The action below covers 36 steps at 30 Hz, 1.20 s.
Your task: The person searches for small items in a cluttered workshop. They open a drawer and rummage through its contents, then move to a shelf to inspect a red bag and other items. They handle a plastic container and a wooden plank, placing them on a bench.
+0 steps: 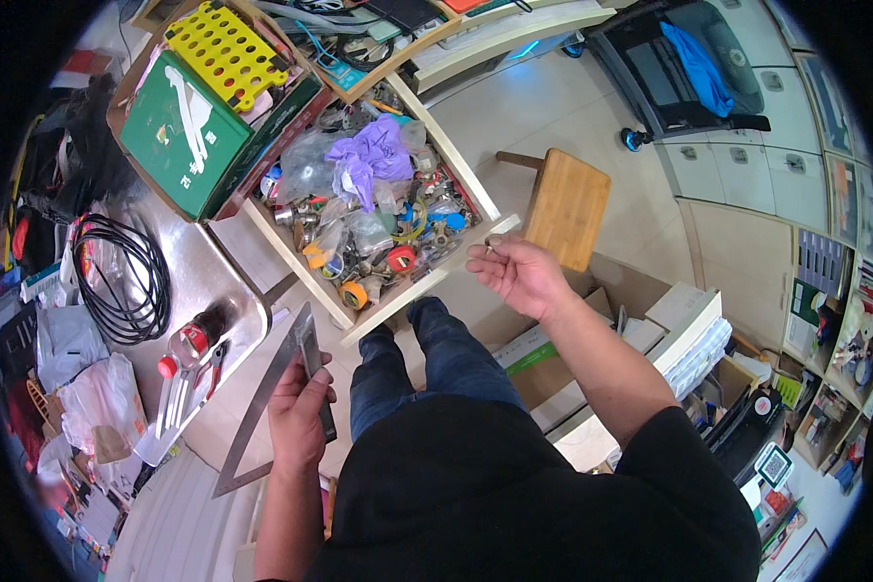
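My left hand (pixel 299 412) is closed around the thick dark edge of a triangular metal set square (pixel 254 412), whose thin side slants down to the left. My right hand (pixel 519 276) is raised palm up beside the drawer's right front corner. Its thumb and fingertips pinch a small metal piece (pixel 489 250), too small to name. In front of me a wooden drawer (pixel 417 291) stands pulled out. It holds a purple plastic bag (pixel 371 160), clear bags, an orange tape roll (pixel 354 294), a red round item (pixel 401 258) and many small metal parts.
Left of the drawer, a metal table (pixel 199 262) bears a coiled black cable (pixel 121 276) and several hand tools. A cardboard box with a green case (pixel 179 141) stands at its far end. A wooden stool (pixel 567 209) is right of the drawer, with an office chair (pixel 679 73) beyond.
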Tool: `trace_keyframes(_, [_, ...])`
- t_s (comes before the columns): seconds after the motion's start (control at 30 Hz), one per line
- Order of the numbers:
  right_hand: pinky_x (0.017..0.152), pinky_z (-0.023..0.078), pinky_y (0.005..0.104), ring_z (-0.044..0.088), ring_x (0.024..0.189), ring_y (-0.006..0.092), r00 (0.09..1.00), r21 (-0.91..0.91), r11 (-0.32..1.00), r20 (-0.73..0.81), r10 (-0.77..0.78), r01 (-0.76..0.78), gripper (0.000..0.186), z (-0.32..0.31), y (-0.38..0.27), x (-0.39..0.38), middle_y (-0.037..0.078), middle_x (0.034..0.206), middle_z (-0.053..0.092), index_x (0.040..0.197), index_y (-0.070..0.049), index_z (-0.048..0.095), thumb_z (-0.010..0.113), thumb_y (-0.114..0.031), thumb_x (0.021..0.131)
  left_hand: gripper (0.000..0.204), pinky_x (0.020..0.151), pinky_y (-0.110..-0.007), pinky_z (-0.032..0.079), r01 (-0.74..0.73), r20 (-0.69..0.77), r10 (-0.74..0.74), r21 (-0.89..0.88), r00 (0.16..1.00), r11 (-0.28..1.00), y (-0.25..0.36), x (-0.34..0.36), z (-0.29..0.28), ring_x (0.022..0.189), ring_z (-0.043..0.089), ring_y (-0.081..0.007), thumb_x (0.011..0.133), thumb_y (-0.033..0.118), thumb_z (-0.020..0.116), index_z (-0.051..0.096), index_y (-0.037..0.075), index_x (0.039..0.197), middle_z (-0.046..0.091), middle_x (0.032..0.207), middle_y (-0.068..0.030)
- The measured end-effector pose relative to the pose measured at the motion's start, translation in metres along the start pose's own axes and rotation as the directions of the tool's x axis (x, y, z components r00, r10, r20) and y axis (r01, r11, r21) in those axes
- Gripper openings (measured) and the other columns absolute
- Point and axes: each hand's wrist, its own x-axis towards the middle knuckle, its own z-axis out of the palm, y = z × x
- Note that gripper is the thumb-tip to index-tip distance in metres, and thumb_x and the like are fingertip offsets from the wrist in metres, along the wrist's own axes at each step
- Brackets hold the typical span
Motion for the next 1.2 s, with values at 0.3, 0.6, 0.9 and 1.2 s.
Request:
trace_keyframes(0.3, [0.079, 0.061, 0.0391, 0.072, 0.097, 0.0331, 0.997, 0.017, 0.998, -0.037, 0.067, -0.066, 0.020, 0.006, 0.001, -0.004, 0.020, 0.109, 0.070, 0.115, -0.001, 0.058, 0.054, -0.006, 0.096, 0.043, 0.071, -0.024, 0.049, -0.003, -0.003, 0.003, 0.021, 1.000, 1.000, 0.003, 0.001, 0.008, 0.084, 0.058, -0.0100, 0.094, 0.001, 0.059, 0.054, 0.001, 0.137, 0.068, 0.111, -0.0085])
trace_keyframes(0.6, [0.076, 0.062, 0.0402, 0.073, 0.095, 0.0330, 0.904, -0.034, 0.936, 0.247, 0.348, -0.351, 0.020, 0.044, 0.060, -0.026, 0.020, 0.104, 0.072, 0.116, -0.005, 0.056, 0.060, -0.014, 0.100, 0.072, 0.076, -0.023, 0.050, -0.079, 0.050, 0.076, 0.068, 0.996, 0.995, 0.007, 0.000, 0.030, 0.085, 0.062, -0.0113, 0.078, -0.008, 0.071, 0.044, -0.001, 0.144, 0.067, 0.095, -0.0069])
trace_keyframes(0.9, [0.061, 0.056, 0.0300, 0.071, 0.075, 0.0187, 0.746, -0.273, 0.841, 0.388, 0.541, -0.468, 0.024, 0.087, 0.114, -0.026, 0.006, 0.088, 0.070, 0.105, -0.007, 0.061, 0.062, -0.030, 0.100, 0.071, 0.075, -0.023, 0.050, -0.076, 0.012, 0.076, 0.074, 0.997, 0.994, 0.004, 0.000, 0.038, 0.082, 0.062, -0.0109, 0.080, -0.007, 0.075, 0.044, -0.001, 0.144, 0.067, 0.094, -0.0083])
trace_keyframes(1.2, [0.055, 0.053, 0.0268, 0.069, 0.067, 0.0178, 0.719, -0.254, 0.837, 0.429, 0.546, -0.485, 0.024, 0.091, 0.121, -0.025, 0.005, 0.077, 0.068, 0.098, -0.008, 0.061, 0.059, -0.032, 0.102, 0.067, 0.075, -0.023, 0.050, -0.119, 0.025, 0.119, -0.014, 0.993, 0.993, -0.008, -0.001, 0.029, 0.083, 0.063, -0.0112, 0.081, -0.008, 0.076, 0.047, 0.000, 0.141, 0.068, 0.097, -0.0094])
